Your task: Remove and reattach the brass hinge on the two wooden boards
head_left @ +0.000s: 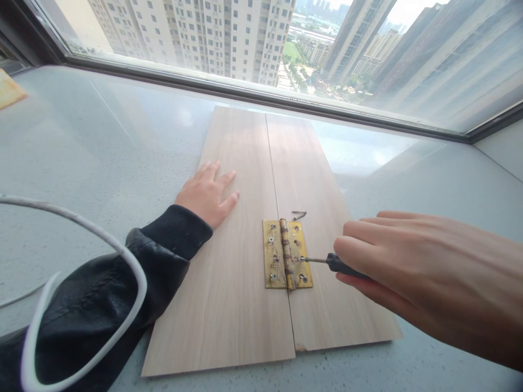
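Note:
Two pale wooden boards lie side by side, the left board [229,261] touching the right board [327,218] along a thin seam. A worn brass hinge [287,256] straddles that seam, with several screws in its leaves. My left hand [209,191] rests flat on the left board's outer edge, fingers spread. In my right hand [392,261] is a dark-handled screwdriver [333,262], its tip at a screw on the hinge's right leaf. Just above the hinge, small loose metal pieces [299,214] lie on the right board.
The boards lie on a speckled white sill [134,141] below a dark-framed window [261,90]. A white cable [141,272] loops over my left sleeve at lower left. An orange-yellow object [10,90] sits at the far left edge.

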The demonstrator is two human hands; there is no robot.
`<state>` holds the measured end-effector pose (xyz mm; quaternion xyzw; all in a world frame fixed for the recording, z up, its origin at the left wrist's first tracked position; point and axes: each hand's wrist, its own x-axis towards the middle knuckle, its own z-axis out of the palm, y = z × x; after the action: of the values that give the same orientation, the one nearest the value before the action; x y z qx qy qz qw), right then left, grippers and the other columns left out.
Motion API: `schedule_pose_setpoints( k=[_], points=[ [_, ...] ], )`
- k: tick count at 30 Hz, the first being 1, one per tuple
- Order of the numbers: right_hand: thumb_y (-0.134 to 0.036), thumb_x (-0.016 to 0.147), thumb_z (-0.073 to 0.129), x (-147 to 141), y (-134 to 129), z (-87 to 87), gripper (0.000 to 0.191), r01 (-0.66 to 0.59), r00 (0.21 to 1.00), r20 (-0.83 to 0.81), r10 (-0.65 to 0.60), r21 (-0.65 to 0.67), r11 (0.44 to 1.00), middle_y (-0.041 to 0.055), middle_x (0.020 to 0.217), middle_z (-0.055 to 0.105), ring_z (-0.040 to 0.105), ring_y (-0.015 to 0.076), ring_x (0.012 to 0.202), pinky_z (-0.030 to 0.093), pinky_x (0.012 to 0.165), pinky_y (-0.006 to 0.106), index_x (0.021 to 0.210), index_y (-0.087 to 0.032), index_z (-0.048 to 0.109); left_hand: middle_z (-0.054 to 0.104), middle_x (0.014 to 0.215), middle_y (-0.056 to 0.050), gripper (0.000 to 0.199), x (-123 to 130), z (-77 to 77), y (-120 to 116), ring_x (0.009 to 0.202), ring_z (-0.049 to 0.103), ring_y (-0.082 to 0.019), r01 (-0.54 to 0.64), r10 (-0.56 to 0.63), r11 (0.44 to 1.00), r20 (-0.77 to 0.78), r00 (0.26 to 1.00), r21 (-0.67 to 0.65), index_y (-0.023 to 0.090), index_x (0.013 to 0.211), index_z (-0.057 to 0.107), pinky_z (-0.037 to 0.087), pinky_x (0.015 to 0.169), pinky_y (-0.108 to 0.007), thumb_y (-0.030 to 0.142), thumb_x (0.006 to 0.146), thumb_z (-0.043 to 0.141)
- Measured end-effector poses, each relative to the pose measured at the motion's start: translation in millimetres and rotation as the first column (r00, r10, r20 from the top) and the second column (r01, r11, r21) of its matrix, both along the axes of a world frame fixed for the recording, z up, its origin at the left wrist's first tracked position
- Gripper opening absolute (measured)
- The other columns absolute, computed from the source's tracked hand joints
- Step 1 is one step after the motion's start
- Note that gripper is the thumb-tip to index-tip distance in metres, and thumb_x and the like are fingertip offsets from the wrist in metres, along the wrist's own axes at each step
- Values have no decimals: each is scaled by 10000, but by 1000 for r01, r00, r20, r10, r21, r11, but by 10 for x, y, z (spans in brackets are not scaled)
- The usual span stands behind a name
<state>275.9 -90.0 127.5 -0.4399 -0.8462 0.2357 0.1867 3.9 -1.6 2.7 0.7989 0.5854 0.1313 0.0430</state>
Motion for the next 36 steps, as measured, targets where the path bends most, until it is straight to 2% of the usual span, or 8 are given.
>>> schedule_pose_setpoints(
  k=[2,4,7,13,17,20,31,36],
  points=[
    [-382,799,680,-60,-21,13,278,-157,946,287,150,1,988,-20,506,503,350,121,387,146,421,325,638,-239,505,382,1478,-201,537,0,2,0,1393,323,-342,0,0,1000,3,1000,-5,134,1368,503,300,1130,-457,401,908,435],
    [-441,832,610,-132,-53,7,315,-179,891,435,131,71,981,-35,439,436,234,107,337,77,401,319,653,-239,447,378,1482,-196,537,0,3,1,1393,324,-340,1,-1,1000,5,1000,-7,137,1371,498,302,1128,-464,401,908,433],
    [-471,895,469,-229,-78,-28,311,-111,890,456,7,200,974,-49,352,364,186,109,287,46,368,305,690,-237,463,382,1483,-181,535,1,3,3,1393,325,-336,0,0,1000,5,1000,-10,142,1372,495,304,1128,-470,401,909,432],
    [-470,911,417,-257,-54,-75,349,-17,905,412,-104,279,960,-8,409,463,355,136,314,138,360,279,717,-219,564,386,1468,-204,544,1,3,7,1388,330,-345,3,-3,1000,6,1000,-16,135,1374,497,300,1130,-469,408,908,425],
    [-472,906,419,-138,-64,-6,391,-69,717,651,-249,422,904,-21,359,369,232,121,313,40,408,275,600,-236,473,381,1474,-198,544,-4,0,9,1392,325,-340,6,-6,1000,0,1000,-12,133,1374,495,291,1136,-462,405,909,420],
    [-377,877,487,-85,-72,59,384,-235,632,758,-159,384,893,-30,361,348,185,127,329,-2,444,288,542,-245,353,384,1470,-202,547,-6,0,8,1394,322,-338,7,-7,1000,-4,1000,-14,134,1376,494,290,1136,-459,408,908,418],
    [-189,881,498,-162,-33,85,209,-431,700,674,235,137,892,-32,603,494,415,146,479,194,508,294,718,-235,375,385,1472,-195,546,-5,-7,6,1396,318,-338,5,-5,1000,-3,1000,-6,131,1374,497,288,1139,-451,407,910,418],
    [-312,880,513,-219,-76,95,221,-347,711,689,143,167,923,-42,531,457,403,145,390,109,458,294,719,-241,380,383,1475,-188,546,-5,-8,6,1396,319,-336,1,-1,1000,0,1000,-7,130,1376,494,289,1140,-456,403,908,425]
  ],
)
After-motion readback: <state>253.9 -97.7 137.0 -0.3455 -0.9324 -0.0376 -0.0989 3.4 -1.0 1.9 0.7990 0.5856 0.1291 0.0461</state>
